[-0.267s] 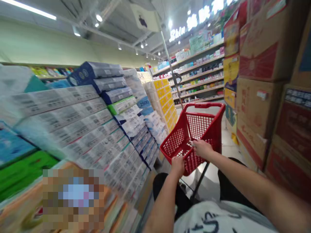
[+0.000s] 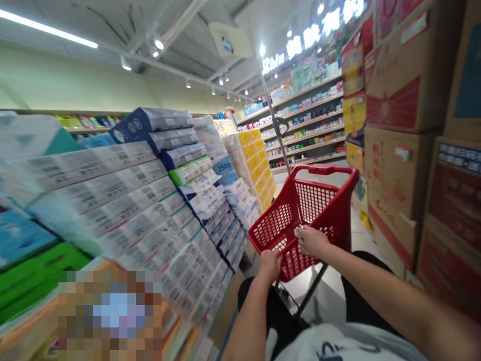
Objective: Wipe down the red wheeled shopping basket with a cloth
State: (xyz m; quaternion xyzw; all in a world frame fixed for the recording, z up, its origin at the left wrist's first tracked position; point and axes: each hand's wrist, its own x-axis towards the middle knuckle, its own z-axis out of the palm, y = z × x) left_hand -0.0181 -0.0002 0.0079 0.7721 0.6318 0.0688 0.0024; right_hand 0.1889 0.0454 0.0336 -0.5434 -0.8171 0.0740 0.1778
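Note:
A red plastic shopping cart [image 2: 319,200] with a lattice basket stands right in front of me, tilted in my view. My left hand [image 2: 269,265] has its fingers curled over the near rim of the basket. My right hand [image 2: 313,241] is closed at the rim, a little farther forward and to the right. A small pale, shiny spot shows at its fingertips; I cannot make out what it is. I see no goods in the visible part of the basket. My legs are on either side of the cart's dark lower frame [image 2: 311,288].
Stacked packs of tissue paper [image 2: 150,200] line the left side. Yellow packs [image 2: 255,160] stand farther along. Cardboard cartons [image 2: 402,165] are piled close on the right. Beyond the cart, a metal pole [image 2: 276,120] rises before shelves of small goods [image 2: 308,120].
The cart and my right hand sit slightly lower and farther right in view. Both hands keep their places at the basket rim. My view has shifted a little.

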